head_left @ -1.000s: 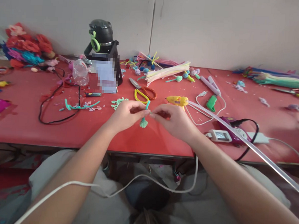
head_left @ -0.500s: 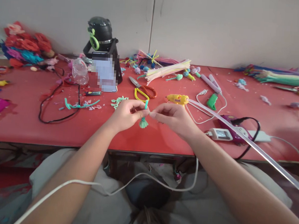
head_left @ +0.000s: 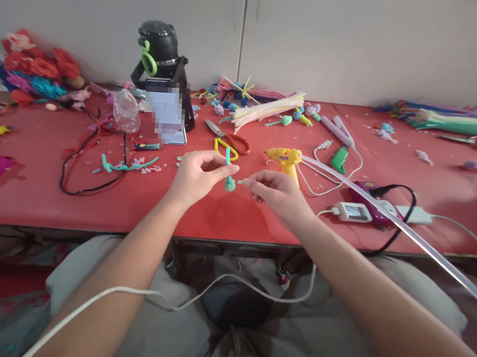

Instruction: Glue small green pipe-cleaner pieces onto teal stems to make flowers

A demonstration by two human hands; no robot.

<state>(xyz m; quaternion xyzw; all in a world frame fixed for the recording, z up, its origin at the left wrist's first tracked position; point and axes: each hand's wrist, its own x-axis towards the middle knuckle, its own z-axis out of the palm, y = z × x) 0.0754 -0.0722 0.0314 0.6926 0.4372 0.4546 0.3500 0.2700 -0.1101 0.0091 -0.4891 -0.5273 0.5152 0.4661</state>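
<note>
My left hand (head_left: 200,179) pinches a small green fuzzy piece (head_left: 230,185) by its stem, with the turquoise stem end sticking up above the thumb and the bushy head hanging below. Just to the right, my right hand (head_left: 276,194) holds a short green bit (head_left: 241,182) between thumb and fingertips, a small gap away from the fuzzy head. Behind my right hand stands a yellow glue gun (head_left: 285,155) with a long clear glue stick (head_left: 397,226) running out to the right. Scissors (head_left: 228,140) with yellow and orange handles lie beyond my left hand.
On the red table (head_left: 139,215), a black bottle (head_left: 160,47) and a phone (head_left: 167,112) stand at the back left. Pipe cleaners (head_left: 269,110) lie at the back middle. A purple power strip (head_left: 376,206) is at right; a white cable (head_left: 228,277) crosses my lap.
My hands have moved slightly apart. The green bit now shows at my right fingertips, and the fuzzy piece is turned, its head looking rounder. More of the glue gun is visible.
</note>
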